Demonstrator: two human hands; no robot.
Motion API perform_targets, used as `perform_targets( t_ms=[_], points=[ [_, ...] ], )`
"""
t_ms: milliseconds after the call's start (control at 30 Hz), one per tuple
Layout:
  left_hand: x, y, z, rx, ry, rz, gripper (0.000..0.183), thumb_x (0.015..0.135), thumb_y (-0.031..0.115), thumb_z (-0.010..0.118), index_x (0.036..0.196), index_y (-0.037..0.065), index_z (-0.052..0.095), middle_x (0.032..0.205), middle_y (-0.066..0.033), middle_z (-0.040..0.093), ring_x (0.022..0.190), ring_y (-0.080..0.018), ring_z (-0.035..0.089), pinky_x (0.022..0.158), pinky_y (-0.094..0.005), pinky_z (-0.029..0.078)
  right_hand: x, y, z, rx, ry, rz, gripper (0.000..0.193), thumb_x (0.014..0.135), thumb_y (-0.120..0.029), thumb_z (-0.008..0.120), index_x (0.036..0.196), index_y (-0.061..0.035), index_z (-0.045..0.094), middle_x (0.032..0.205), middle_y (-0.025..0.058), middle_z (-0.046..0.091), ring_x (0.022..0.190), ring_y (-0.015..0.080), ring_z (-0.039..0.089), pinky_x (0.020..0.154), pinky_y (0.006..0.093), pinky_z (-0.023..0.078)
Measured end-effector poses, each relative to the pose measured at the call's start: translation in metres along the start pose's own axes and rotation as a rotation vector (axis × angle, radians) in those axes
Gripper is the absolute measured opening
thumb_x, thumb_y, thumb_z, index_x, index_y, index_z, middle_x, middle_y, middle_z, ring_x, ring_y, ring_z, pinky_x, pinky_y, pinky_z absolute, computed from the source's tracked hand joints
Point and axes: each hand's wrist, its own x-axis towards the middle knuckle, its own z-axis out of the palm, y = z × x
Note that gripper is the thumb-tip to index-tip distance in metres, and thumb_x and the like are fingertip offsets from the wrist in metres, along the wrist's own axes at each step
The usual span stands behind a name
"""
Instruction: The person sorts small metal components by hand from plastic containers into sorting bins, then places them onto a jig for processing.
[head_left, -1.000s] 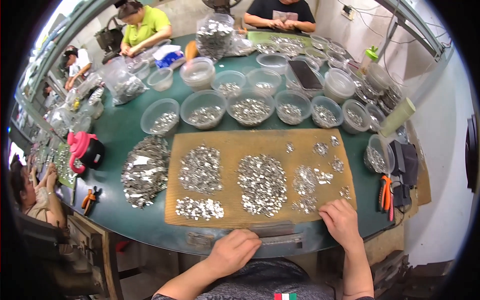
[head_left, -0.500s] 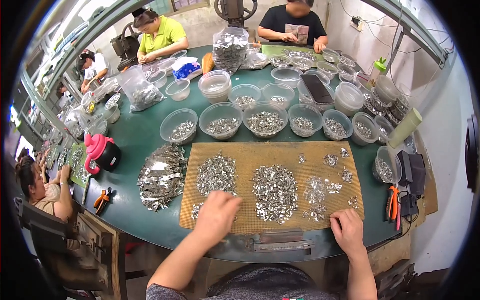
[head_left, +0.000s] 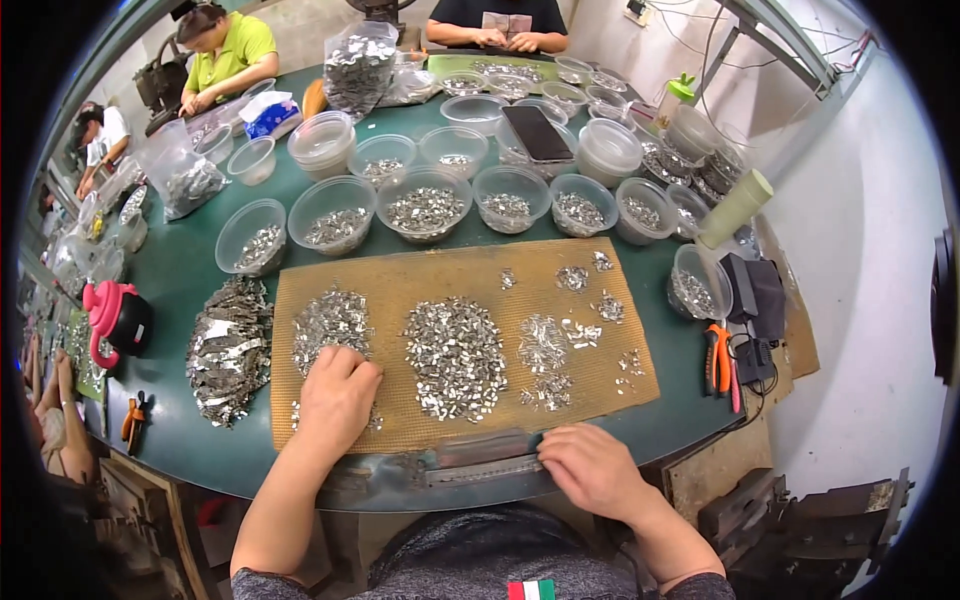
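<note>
On the tan ribbed mat [head_left: 385,275] lie loose heaps of small shiny metal pieces. My left hand [head_left: 335,400] rests at the lower edge of the left heap [head_left: 330,315], its fingers bent down and drawn together; what is under the fingertips is hidden. To its right is the large middle heap [head_left: 455,360], touched by neither hand. At the table's front edge, my right hand [head_left: 592,468] is closed beside the right end of a metal ruler [head_left: 482,472]; its fingertips are partly hidden. Smaller groups of pieces [head_left: 543,345] lie on the mat's right part.
Clear plastic bowls of metal pieces [head_left: 425,205] line the mat's far side. A crumpled pile of metal strips [head_left: 230,350] is left of it. Orange-handled pliers [head_left: 717,360] and a black-and-pink mug [head_left: 118,318] stand at the sides. Co-workers [head_left: 230,50] sit across the table.
The view has turned right, so the scene sits further left. My right hand has left the mat's lower right corner and come nearer, beside the ruler. My left hand stays by the left heap.
</note>
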Motion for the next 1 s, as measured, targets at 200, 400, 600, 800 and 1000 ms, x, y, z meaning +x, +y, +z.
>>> perform_targets(
  t_ms=[200,400,600,800,1000],
  points=[
    [-0.003,0.010,-0.007,-0.102,0.025,-0.069,0.012,0.079,0.004,0.076,0.087,0.008,0.068,0.090,-0.0066,0.062,0.086,-0.0280,0.060,0.075,-0.0394,0.051,0.000,-0.006,0.007,-0.048,-0.050,-0.070,0.017,0.083,-0.006,0.075,0.098,-0.0057,0.067,0.107,0.0077,0.071,0.104,0.0278,0.069,0.095,0.0420,0.054],
    [-0.011,0.023,-0.017,-0.306,-0.008,-0.136,0.011,0.079,0.003,0.075,0.087,0.006,0.068,0.090,-0.0073,0.066,0.085,-0.0293,0.062,0.074,-0.0394,0.052,0.000,-0.008,0.009,-0.123,-0.049,-0.108,0.017,0.083,-0.005,0.074,0.099,-0.0050,0.067,0.107,0.0078,0.071,0.105,0.0260,0.069,0.097,0.0421,0.053],
    [-0.022,0.035,-0.022,-0.431,-0.035,-0.205,0.011,0.079,0.001,0.074,0.087,0.005,0.067,0.089,-0.0080,0.068,0.084,-0.0300,0.064,0.074,-0.0394,0.051,-0.005,-0.013,0.012,-0.282,-0.015,-0.181,0.021,0.081,-0.008,0.071,0.101,-0.0026,0.069,0.110,0.0112,0.071,0.102,0.0256,0.070,0.095,0.0400,0.054],
    [-0.036,0.047,-0.017,-0.518,-0.015,-0.319,0.012,0.080,-0.002,0.074,0.087,0.003,0.066,0.083,-0.0087,0.067,0.076,-0.0270,0.064,0.067,-0.0362,0.051,-0.006,0.006,0.007,-0.003,0.014,-0.080,0.020,0.085,-0.009,0.074,0.104,-0.0041,0.073,0.107,0.0092,0.075,0.098,0.0242,0.073,0.082,0.0349,0.058],
    [-0.045,0.057,-0.017,-0.612,-0.060,-0.446,0.010,0.084,0.000,0.076,0.091,0.003,0.069,0.085,-0.0083,0.069,0.075,-0.0198,0.066,0.064,-0.0330,0.052,0.004,0.037,0.001,-0.249,0.182,0.190,0.012,0.085,-0.016,0.078,0.093,-0.0084,0.072,0.090,0.0041,0.070,0.081,0.0248,0.070,0.069,0.0358,0.056]
  ],
)
